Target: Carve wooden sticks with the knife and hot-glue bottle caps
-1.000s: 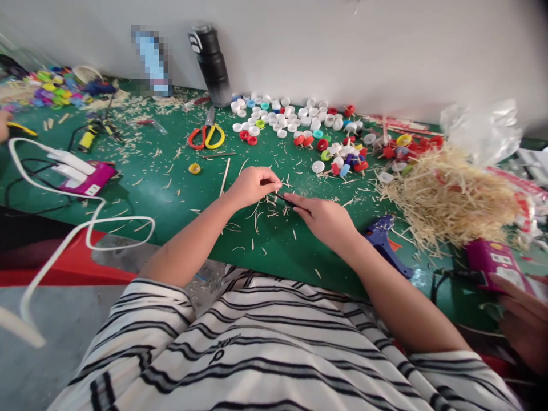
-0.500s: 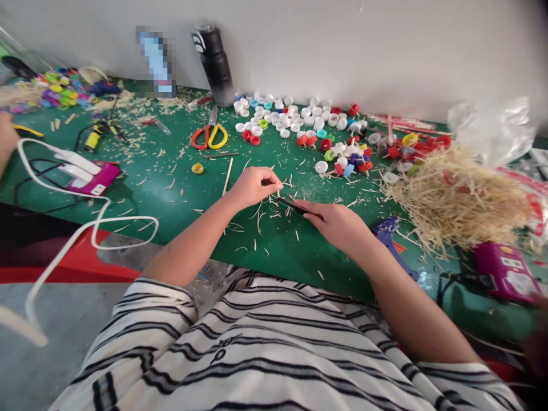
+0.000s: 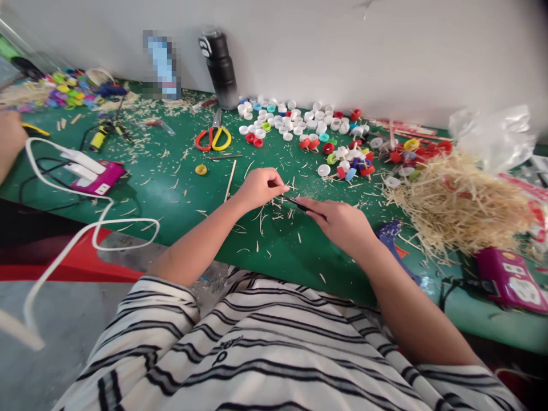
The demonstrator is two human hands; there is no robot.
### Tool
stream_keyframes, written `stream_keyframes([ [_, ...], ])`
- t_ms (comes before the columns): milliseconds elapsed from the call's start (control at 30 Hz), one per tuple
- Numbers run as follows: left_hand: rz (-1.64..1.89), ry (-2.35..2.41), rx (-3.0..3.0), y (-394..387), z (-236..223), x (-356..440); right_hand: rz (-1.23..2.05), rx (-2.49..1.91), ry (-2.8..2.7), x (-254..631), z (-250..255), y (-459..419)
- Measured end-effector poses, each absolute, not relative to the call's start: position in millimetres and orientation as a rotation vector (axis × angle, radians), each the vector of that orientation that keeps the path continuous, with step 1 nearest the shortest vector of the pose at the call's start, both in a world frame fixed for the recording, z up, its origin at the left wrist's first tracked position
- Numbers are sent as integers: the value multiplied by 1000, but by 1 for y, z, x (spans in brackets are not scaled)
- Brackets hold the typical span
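Note:
My left hand is closed in a pinch over the green table; what its fingertips hold is too small to make out. My right hand is closed on a thin dark tool whose tip points at the left fingertips. Short wooden splinters lie scattered under both hands. Beyond them lie several white and coloured bottle caps, some with sticks set in them.
A heap of thin wooden sticks lies at the right, a blue glue gun beside my right wrist. Red-and-yellow scissors and a black bottle are farther back. A purple power strip with white cable sits left; another person's hand shows at the left edge.
My hands have barely moved; the view shifted slightly. The other person's hand seen at the right edge a second ago has gone.

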State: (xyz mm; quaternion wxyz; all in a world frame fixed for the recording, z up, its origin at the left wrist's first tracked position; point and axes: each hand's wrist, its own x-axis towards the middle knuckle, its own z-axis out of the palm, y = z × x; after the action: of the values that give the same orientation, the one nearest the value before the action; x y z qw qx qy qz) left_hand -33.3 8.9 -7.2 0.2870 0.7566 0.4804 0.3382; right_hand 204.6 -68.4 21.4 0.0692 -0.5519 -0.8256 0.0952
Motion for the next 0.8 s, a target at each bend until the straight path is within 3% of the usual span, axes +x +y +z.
stream_keyframes([
  [800, 927, 1245, 2074, 6, -6, -26, 559, -1609, -2425, 200, 22, -67],
])
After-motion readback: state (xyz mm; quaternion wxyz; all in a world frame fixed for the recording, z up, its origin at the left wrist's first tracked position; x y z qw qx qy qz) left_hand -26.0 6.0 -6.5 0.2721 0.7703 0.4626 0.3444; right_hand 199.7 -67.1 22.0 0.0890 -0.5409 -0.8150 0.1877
